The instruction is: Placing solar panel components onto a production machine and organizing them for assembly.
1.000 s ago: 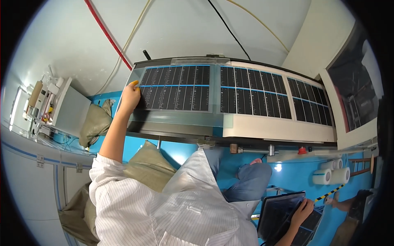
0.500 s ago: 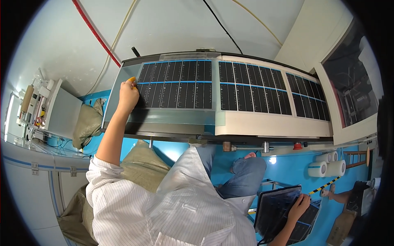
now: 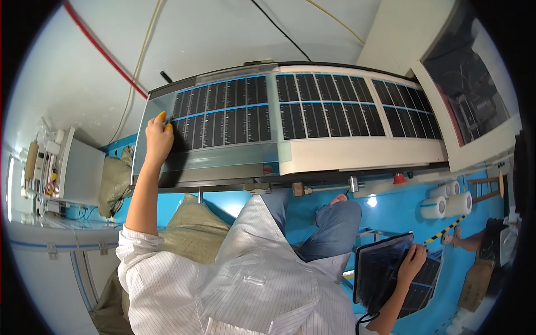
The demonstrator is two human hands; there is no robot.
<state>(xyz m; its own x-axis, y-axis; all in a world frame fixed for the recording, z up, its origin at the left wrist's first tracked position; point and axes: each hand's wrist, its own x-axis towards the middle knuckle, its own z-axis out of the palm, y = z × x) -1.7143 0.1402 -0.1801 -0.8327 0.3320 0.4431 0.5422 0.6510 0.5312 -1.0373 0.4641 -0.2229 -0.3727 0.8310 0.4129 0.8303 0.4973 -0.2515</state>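
Observation:
My left hand (image 3: pixel 159 139), with yellow covers on its fingertips, is at the left edge of a black gridded panel sheet (image 3: pixel 223 109). Its fingers are bent together; whether they pinch the sheet's edge is hidden. This sheet lies on the glassy left end of a long machine bed (image 3: pixel 223 162), with blue strips along its rows. Low on my right side, my right hand (image 3: pixel 412 261) closes over the edge of a glossy black sheet (image 3: pixel 382 271). More dark panels (image 3: pixel 421 287) with a blue strip lie beside and under it.
Two more panel sheets, one in the middle (image 3: pixel 329 106) and one farther right (image 3: pixel 406 114), lie on the cream belt (image 3: pixel 357 153), toward a windowed housing (image 3: pixel 469 84). A red button (image 3: pixel 398 178) sits on the front edge. White rolls (image 3: pixel 432 207), sacks (image 3: pixel 192 223) and another person's foot (image 3: pixel 448 239) are around.
The view has shifted, so the machine sits farther left and slightly higher. My left hand stays by the sheet's left edge. My right hand and the glossy sheet show a little higher and farther right.

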